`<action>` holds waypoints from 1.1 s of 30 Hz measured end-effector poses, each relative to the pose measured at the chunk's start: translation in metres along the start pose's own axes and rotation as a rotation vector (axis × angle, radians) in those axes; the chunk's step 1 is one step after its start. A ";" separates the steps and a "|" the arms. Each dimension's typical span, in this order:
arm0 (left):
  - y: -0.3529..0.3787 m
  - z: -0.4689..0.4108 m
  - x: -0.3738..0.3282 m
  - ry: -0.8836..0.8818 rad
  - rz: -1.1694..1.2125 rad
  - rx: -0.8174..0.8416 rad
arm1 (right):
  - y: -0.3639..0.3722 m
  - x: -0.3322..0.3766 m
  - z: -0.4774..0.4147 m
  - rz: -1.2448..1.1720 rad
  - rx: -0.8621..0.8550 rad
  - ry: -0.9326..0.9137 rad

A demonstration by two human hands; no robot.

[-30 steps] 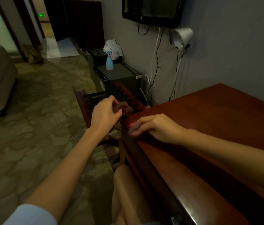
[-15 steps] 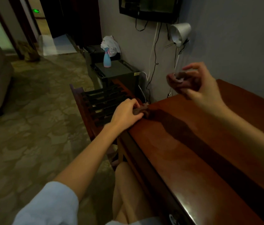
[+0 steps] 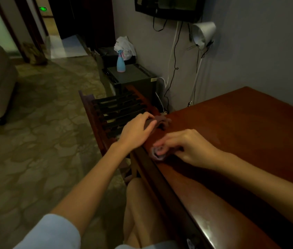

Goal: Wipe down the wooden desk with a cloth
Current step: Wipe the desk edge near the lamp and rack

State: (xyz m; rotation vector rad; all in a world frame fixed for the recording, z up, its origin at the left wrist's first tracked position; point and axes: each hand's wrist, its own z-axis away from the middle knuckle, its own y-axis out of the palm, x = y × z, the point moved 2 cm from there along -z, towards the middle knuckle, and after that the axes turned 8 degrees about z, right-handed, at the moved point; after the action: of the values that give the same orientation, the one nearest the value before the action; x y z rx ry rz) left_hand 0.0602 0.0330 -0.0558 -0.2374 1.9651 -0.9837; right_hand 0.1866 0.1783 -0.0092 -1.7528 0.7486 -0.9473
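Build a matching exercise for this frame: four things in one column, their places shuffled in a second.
1 spray bottle
2 lamp
3 cloth
4 screen

A at the desk's corner, under the left hand
B mounted high on the wall
C on the dark cabinet
D on a thin stand against the wall

Pairs: 1-C, 2-D, 3-A, 4-B
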 end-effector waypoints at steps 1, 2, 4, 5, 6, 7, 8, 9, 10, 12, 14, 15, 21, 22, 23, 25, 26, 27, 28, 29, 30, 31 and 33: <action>0.003 0.002 0.000 0.011 -0.025 -0.007 | -0.005 -0.005 0.009 -0.002 0.016 0.013; 0.005 0.004 0.000 0.026 -0.055 -0.010 | -0.010 -0.012 0.013 0.008 0.009 0.034; 0.007 0.002 0.000 0.065 -0.119 0.008 | -0.013 -0.023 -0.001 0.068 -0.047 0.095; 0.007 0.002 0.000 0.080 -0.141 0.032 | -0.009 -0.022 -0.012 0.105 -0.073 0.108; 0.006 0.001 0.000 0.089 -0.150 0.063 | -0.004 -0.019 -0.022 0.125 -0.095 0.110; 0.005 -0.001 0.001 0.090 -0.147 0.099 | 0.001 -0.013 -0.027 0.125 -0.107 0.100; 0.005 -0.002 0.003 0.081 -0.141 0.133 | 0.005 -0.007 -0.025 0.110 -0.100 0.073; 0.004 -0.003 0.005 0.073 -0.145 0.158 | 0.006 -0.003 -0.018 0.087 -0.068 0.034; 0.004 -0.003 0.007 0.063 -0.158 0.175 | 0.003 -0.001 -0.007 0.049 -0.009 0.001; 0.003 -0.004 0.005 0.047 -0.181 0.193 | -0.010 -0.008 0.010 0.014 0.076 -0.015; 0.004 -0.002 0.002 0.044 -0.207 0.185 | -0.021 -0.027 0.004 0.085 0.049 0.053; 0.004 0.000 0.001 0.046 -0.220 0.177 | -0.022 -0.035 -0.004 0.125 0.006 0.088; 0.005 0.000 0.001 0.031 -0.219 0.176 | -0.004 -0.013 -0.004 0.013 0.033 -0.004; 0.005 0.000 0.001 0.030 -0.227 0.175 | -0.010 -0.017 0.005 -0.009 0.072 -0.008; 0.005 0.000 0.001 0.030 -0.235 0.173 | -0.016 -0.027 0.009 -0.006 0.080 0.011; 0.005 0.001 -0.001 0.034 -0.247 0.166 | -0.030 -0.054 0.002 0.043 0.013 0.105; 0.005 0.001 -0.001 0.041 -0.254 0.165 | -0.033 -0.064 -0.005 0.084 -0.028 0.153; 0.004 0.000 -0.002 0.054 -0.269 0.163 | -0.032 -0.069 -0.013 0.125 -0.064 0.180; 0.003 -0.002 -0.002 0.074 -0.298 0.158 | -0.029 -0.066 -0.020 0.154 -0.085 0.185; 0.000 -0.006 -0.002 0.096 -0.335 0.151 | -0.023 -0.060 -0.022 0.153 -0.091 0.165; -0.003 -0.010 -0.003 0.114 -0.362 0.129 | -0.019 -0.050 -0.019 0.118 -0.073 0.135; -0.007 -0.015 -0.006 0.132 -0.364 0.084 | -0.015 -0.042 -0.012 0.075 -0.040 0.106; -0.011 -0.026 -0.017 0.179 -0.305 -0.049 | -0.018 -0.038 0.009 0.005 0.020 0.074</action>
State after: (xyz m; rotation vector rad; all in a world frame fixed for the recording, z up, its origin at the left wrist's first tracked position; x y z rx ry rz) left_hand 0.0473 0.0487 -0.0300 -0.5038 2.1594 -1.1865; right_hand 0.1762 0.2198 -0.0043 -1.7056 0.7881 -1.0180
